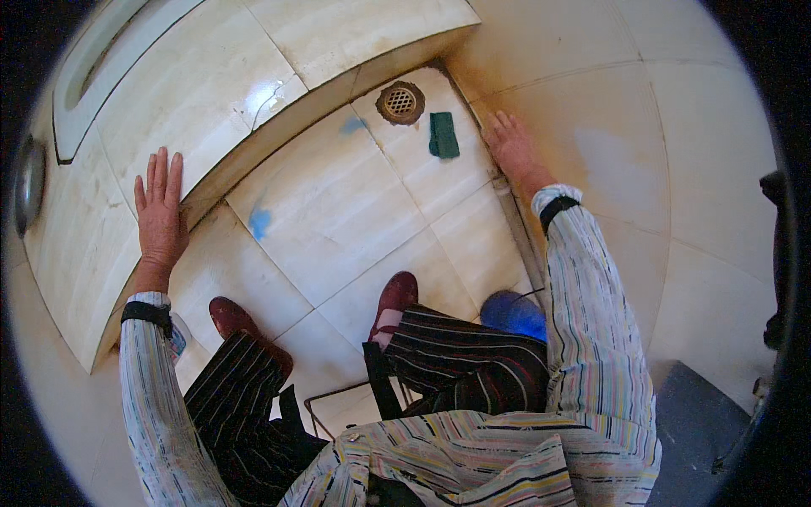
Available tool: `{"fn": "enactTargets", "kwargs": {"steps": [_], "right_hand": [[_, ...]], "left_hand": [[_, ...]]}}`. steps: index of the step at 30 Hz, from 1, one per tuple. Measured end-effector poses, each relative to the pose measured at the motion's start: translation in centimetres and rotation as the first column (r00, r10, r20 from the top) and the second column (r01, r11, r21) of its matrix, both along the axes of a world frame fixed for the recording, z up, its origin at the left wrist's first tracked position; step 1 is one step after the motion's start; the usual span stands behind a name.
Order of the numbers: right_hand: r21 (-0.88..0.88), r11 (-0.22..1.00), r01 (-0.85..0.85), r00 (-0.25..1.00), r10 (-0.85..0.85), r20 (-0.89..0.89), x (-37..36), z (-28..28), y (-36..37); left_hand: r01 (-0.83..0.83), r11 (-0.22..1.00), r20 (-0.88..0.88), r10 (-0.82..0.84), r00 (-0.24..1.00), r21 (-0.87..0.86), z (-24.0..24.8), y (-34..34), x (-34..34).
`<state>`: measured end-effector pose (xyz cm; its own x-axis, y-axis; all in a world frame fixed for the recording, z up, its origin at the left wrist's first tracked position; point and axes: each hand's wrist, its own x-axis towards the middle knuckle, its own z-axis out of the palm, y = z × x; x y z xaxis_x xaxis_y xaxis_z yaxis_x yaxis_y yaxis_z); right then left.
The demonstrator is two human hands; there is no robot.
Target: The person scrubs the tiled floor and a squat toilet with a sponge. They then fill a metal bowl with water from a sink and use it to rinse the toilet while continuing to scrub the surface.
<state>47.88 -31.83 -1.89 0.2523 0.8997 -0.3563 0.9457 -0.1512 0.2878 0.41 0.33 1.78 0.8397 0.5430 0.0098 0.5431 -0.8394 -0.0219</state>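
Note:
My left hand (160, 211) rests palm down on the raised tiled ledge (203, 93), its fingers spread and nothing held. On the other side, my right hand (514, 148) lies against the stained tiled wall (591, 127), with its fingers stretched out and no object visible in it. Just left of that hand, a dark green scouring pad (443, 135) lies flat on the floor tiles, apart from the fingers. Beyond the pad sits a round, rusty floor drain (400, 102) with a grate. Blue smears (260, 221) mark the floor between my hands.
A pipe (517, 228) runs along the wall's foot by my right forearm. Near it is a blue rounded object (515, 314). A white fixture (72, 93) with a long opening is set into the ledge. My dark red shoes (399, 294) stand on the tiles.

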Motion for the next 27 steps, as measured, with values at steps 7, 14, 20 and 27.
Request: {"fn": "enactTargets", "kwargs": {"steps": [7, 14, 20, 27], "right_hand": [[0.331, 0.876, 0.351, 0.907, -0.23, -0.354, -6.4, -6.1, 1.0], [0.347, 0.651, 0.675, 0.732, -0.536, -0.42, -5.2, -9.6, 4.5], [0.791, 0.482, 0.377, 0.926, -0.19, -0.326, -2.7, -2.9, 4.4], [0.687, 0.679, -0.259, 0.873, -0.141, 0.468, 4.9, 13.0, 7.6]], "left_hand": [[-0.01, 1.0, -0.012, 0.01, 1.0, -0.002, 0.1, -0.1, 0.2], [-0.013, 1.0, -0.029, 0.013, 1.0, -0.008, 0.5, -0.1, 0.4], [-0.021, 1.0, -0.04, 0.021, 0.999, -0.012, 0.5, -0.2, 0.4], [-0.027, 1.0, -0.053, 0.027, 0.998, -0.002, 0.3, -0.1, 0.2]]}}
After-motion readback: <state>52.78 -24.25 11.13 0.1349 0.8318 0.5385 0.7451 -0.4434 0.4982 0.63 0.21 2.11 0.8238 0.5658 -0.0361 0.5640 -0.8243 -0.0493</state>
